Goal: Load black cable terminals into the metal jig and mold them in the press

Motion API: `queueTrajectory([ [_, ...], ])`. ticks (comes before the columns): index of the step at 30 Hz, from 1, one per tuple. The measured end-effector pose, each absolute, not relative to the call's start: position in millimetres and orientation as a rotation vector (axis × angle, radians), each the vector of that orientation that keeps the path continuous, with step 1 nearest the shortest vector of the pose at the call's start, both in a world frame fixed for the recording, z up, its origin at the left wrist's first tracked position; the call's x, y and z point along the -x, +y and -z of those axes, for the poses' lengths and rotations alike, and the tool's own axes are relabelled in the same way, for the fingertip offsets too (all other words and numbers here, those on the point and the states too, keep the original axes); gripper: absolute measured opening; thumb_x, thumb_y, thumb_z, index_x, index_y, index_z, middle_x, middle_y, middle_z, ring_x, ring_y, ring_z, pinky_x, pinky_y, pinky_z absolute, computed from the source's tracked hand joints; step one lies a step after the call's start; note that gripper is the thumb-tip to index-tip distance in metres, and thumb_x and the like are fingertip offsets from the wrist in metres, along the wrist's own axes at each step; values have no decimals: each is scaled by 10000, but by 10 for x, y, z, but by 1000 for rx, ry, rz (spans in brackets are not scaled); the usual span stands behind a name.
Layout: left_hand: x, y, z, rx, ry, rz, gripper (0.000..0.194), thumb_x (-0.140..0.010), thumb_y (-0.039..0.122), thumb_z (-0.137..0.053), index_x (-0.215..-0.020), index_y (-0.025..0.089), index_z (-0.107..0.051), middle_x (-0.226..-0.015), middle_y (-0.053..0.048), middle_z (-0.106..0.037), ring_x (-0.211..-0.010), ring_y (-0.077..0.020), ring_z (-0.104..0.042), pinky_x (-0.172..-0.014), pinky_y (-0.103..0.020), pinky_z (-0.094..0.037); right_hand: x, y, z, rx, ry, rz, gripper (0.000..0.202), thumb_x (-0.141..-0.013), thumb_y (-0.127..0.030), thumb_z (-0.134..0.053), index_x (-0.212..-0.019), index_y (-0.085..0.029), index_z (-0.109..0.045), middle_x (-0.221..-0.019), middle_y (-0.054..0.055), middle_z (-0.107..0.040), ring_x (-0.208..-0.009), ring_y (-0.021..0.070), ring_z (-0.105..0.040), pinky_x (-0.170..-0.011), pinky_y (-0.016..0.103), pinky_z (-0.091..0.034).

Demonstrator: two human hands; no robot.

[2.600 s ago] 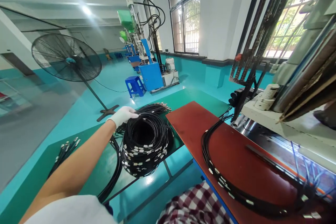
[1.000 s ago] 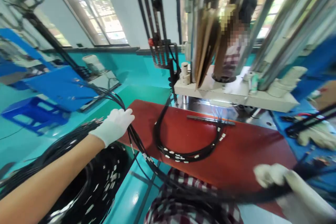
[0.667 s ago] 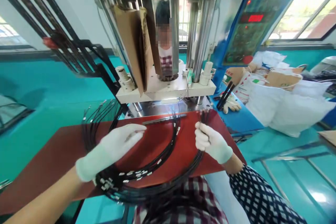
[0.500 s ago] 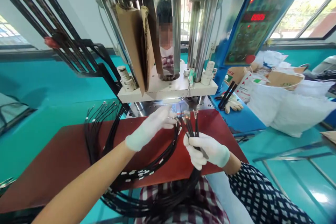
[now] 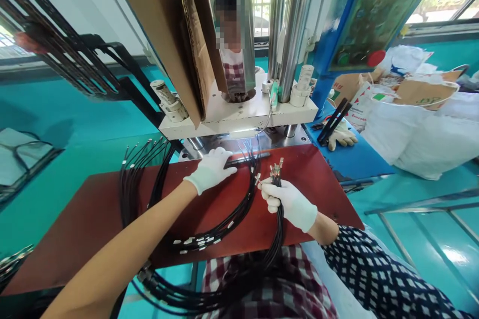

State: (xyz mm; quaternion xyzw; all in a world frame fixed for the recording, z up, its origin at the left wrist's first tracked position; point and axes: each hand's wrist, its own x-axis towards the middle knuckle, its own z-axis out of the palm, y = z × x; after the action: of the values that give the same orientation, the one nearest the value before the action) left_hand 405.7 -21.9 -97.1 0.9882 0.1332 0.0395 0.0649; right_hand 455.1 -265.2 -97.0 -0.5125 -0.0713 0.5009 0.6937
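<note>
L hand (image 5: 211,167) is over the red board (image 5: 318,179), thumb & fingers spread, not closed. The dark bar's (image 5: 238,161) L end is right by that gap; can't tell if they touch. Bar runs side to side, R end a bit farther off. L hand's nearer to it. Btwn hands, a curve of black wires (image 5: 243,205) lies on the board. R hand (image 5: 294,204) grips a wire bunch (image 5: 279,229), tips up.

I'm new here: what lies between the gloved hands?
In the head view, black cables on the red board lie between the left hand and the right hand.
</note>
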Motion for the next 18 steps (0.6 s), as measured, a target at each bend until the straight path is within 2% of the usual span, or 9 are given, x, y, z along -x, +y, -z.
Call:
queueTrajectory([
  [2, -4038, -211, 1044, -3108, 388, 35, 352, -919, 419, -551, -1169, 185, -635, -1151, -126, -613, -1092, -300, -578, -929, -408, -461, -4553, -2613, 978, 1294, -207, -1116, 403, -701, -450, -789, -827, -159, -539, -550, -63, -537, -378, 13, -309, -380, 168, -310],
  [5, -3865, -324, 1024, -3142, 373, 105, 298, -982, 365, -437, -1072, 155, -628, -1084, -133, -618, -1036, -281, -604, -874, -373, -455, -4585, -2601, 951, 1574, -341, -1077, 250, -848, -398, -635, -810, -172, -534, -526, -25, -592, -338, 69, -426, -377, 199, -358],
  [8, -3457, -386, 879, -3076, 571, 249, 266, -994, 346, -394, -1042, 149, -566, -978, -119, -629, -876, -272, -644, -743, -354, -444, -4613, -2661, 871, 1739, -462, -1044, 213, -865, -351, -613, -776, -163, -569, -506, -26, -594, -350, 77, -483, -416, 192, -388],
  [10, -3140, -376, 754, -2900, 765, 330, 212, -994, 333, -380, -1027, 175, -518, -825, -60, -616, -749, -244, -639, -675, -328, -415, -4599, -2704, 797, 1799, -510, -1032, 236, -858, -374, -628, -764, -163, -584, -491, -38, -574, -358, 68, -474, -431, 186, -391],
  [12, -2889, -374, 632, -2671, 842, 250, 195, -990, 359, -387, -1010, 196, -492, -730, -14, -578, -689, -213, -613, -662, -306, -401, -4562, -2721, 718, 1835, -574, -1024, 284, -870, -421, -616, -751, -167, -573, -500, -39, -574, -381, 64, -477, -448, 184, -397],
  [15, -2779, -464, 511, -2248, 727, 41, 346, -993, 497, -341, -974, 197, -513, -647, 21, -506, -559, -146, -508, -593, -265, -379, -4515, -2679, 636, 1747, -718, -1124, 306, -894, -440, -583, -758, -167, -557, -485, -34, -581, -366, 59, -452, -432, 179, -377],
  [18, -2990, -646, 512, -1721, 556, 139, 503, -986, 588, -254, -906, 175, -529, -553, 44, -425, -416, -95, -343, -456, -241, -274, -4514, -2583, 660, 1274, -759, -1479, 276, -881, -427, -562, -786, -168, -573, -367, -63, -486, -282, 80, -384, -364, 195, -325],
])
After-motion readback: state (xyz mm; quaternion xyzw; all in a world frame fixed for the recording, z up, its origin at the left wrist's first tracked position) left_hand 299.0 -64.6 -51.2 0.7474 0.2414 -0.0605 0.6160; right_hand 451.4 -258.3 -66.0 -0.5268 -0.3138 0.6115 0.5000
